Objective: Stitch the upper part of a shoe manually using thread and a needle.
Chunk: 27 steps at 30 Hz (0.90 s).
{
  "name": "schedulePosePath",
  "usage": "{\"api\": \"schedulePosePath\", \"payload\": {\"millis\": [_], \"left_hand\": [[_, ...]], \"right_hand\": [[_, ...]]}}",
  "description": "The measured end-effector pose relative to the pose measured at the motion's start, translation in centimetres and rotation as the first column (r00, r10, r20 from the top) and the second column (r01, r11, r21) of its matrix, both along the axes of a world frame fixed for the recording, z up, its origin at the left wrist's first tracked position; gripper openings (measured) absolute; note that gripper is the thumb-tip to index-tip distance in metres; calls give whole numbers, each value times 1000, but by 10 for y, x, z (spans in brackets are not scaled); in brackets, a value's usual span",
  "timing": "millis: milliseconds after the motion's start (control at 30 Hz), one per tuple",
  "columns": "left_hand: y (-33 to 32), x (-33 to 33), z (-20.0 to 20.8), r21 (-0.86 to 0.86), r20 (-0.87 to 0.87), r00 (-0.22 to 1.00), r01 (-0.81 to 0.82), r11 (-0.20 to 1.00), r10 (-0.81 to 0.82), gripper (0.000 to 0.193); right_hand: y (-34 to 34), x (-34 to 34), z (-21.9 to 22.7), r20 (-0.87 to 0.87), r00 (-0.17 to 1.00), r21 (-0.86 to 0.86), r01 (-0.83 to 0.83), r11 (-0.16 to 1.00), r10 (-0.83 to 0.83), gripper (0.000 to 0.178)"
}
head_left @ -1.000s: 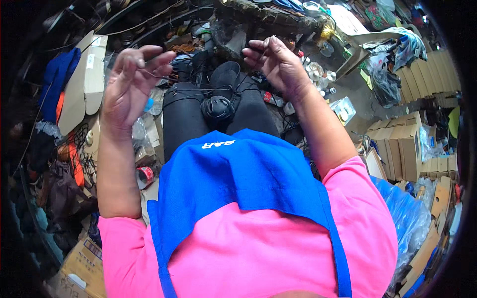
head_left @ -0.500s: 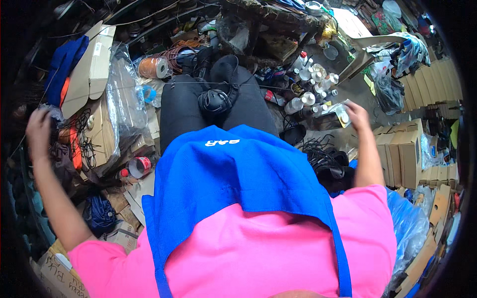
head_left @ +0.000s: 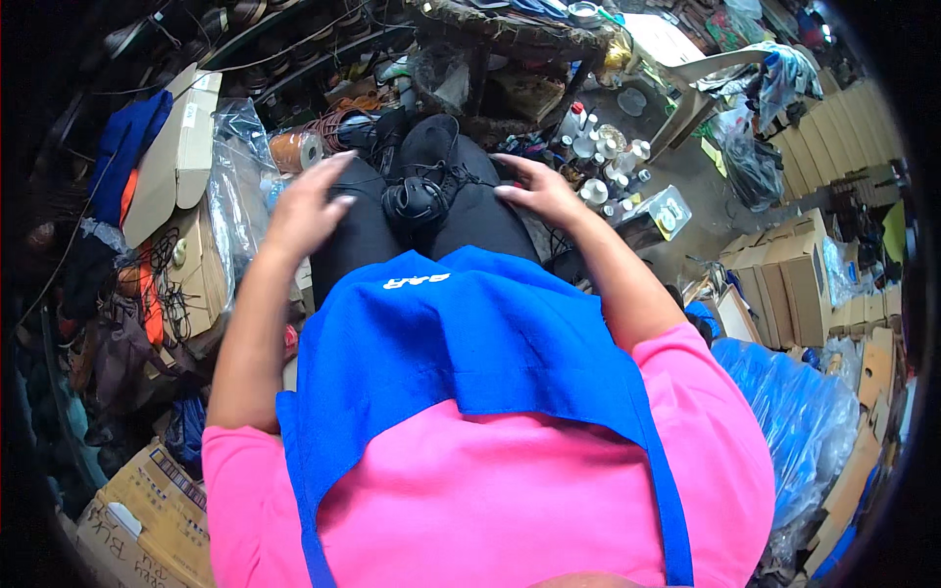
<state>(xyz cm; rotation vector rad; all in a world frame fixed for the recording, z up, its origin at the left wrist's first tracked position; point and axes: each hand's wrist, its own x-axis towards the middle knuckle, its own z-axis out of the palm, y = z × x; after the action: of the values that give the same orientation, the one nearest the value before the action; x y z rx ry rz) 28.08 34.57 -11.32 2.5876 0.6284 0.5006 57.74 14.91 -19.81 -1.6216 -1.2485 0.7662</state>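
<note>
I sit with black trousers (head_left: 470,220), a blue apron (head_left: 461,333) and a pink shirt below me. A coil of black cord (head_left: 414,198) lies in my lap between my knees. My left hand (head_left: 306,208) hovers over my left knee with its fingers spread and nothing in it. My right hand (head_left: 541,189) rests flat on my right knee, fingers apart, just right of the cord coil. Neither hand touches the coil.
Cardboard boxes (head_left: 172,157) and clear plastic bags (head_left: 235,196) pile up at my left, with a brown thread spool (head_left: 294,150). Small bottles and jars (head_left: 603,157) stand on the floor to my right. Stacked boxes (head_left: 784,284) and a blue plastic bag (head_left: 784,412) sit further right.
Both hands were raised in front a second ago, then swung wide out to the sides. Now they have come back in over my knees.
</note>
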Motion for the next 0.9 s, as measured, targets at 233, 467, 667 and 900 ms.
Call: {"api": "schedulePosePath", "payload": {"millis": [233, 467, 667, 900], "left_hand": [[-6, 11, -36, -296, -57, 997, -58, 953, 43, 17], [20, -2, -53, -595, 98, 976, -101, 798, 196, 29], [23, 5, -55, -538, 49, 978, -144, 830, 202, 29], [87, -70, -65, -439, 75, 904, -349, 828, 421, 29]], "right_hand": [[17, -7, 19, -251, 967, -217, -11, 976, -45, 26], [24, -33, 35, -171, 985, -86, -10, 996, -5, 29], [26, -22, 29, -174, 980, -260, 51, 964, -99, 24], [-7, 44, 17, -62, 976, -246, 188, 951, -208, 28]]}}
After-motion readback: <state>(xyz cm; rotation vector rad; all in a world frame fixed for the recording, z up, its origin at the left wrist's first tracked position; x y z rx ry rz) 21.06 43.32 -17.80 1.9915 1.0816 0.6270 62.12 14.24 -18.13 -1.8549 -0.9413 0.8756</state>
